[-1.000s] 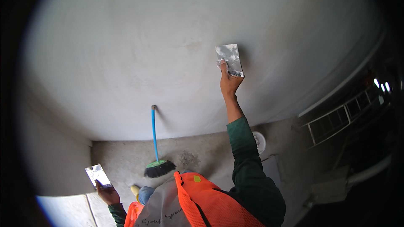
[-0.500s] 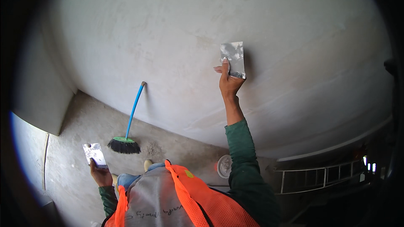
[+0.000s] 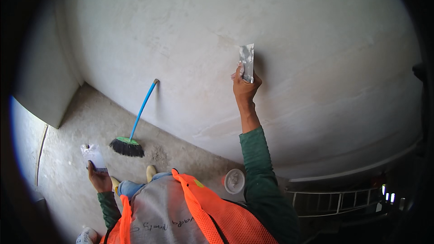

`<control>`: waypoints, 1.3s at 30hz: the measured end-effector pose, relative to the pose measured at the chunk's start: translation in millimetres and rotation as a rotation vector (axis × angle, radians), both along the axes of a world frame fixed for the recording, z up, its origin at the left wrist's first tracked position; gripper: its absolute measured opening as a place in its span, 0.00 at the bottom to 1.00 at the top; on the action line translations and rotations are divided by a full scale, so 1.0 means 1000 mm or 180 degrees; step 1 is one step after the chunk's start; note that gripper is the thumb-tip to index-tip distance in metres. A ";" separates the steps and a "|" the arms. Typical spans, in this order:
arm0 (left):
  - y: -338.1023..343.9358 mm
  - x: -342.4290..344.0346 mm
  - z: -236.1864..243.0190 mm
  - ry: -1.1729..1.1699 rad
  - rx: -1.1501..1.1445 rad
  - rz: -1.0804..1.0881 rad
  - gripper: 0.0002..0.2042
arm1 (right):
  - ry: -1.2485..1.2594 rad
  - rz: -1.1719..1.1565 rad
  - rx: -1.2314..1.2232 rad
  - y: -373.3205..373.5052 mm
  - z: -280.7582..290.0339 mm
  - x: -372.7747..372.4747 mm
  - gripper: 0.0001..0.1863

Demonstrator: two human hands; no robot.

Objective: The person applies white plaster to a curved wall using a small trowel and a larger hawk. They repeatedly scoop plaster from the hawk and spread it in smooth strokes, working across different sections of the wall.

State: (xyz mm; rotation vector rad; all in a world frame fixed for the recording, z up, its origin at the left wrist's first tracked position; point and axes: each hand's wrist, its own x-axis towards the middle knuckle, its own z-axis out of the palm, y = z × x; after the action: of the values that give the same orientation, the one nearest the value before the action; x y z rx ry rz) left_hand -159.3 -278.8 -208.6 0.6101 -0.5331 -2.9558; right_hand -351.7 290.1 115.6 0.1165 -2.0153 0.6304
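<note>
My right hand [image 3: 245, 86] is raised to the pale plastered wall [image 3: 190, 31], closed on a flat metal putty knife [image 3: 247, 58] smeared with white paste. The blade is seen at a slant, with its far edge at or very near the wall; contact is hard to tell. Low on the left, my left hand [image 3: 100, 179] grips a second putty knife [image 3: 93, 156], its shiny wide blade pointing away from me and catching the light. The thumb lies over the near end of that blade.
A broom [image 3: 143, 108] with a blue handle leans on the wall, its black bristles on the concrete floor [image 3: 90, 122]. A white bucket [image 3: 234, 181] holding pale material stands by my right arm. A metal ladder [image 3: 337, 202] lies at the right. A white bag [image 3: 86, 236] sits lower left.
The right putty knife has turned to a narrower angle and shifted slightly left. My left hand has moved a little left in view. The whole view has shifted slightly.
</note>
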 end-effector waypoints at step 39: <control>-0.009 0.004 0.007 -0.0191 -0.0068 0.0132 0.15 | -0.0414 -0.2346 0.1250 -0.082 -0.012 -0.012 0.39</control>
State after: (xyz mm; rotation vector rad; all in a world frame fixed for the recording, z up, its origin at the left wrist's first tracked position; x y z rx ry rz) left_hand -155.5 -287.4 -201.4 0.7007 -0.5494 -2.8973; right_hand -363.9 208.6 103.1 -0.4293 -2.0860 -0.2295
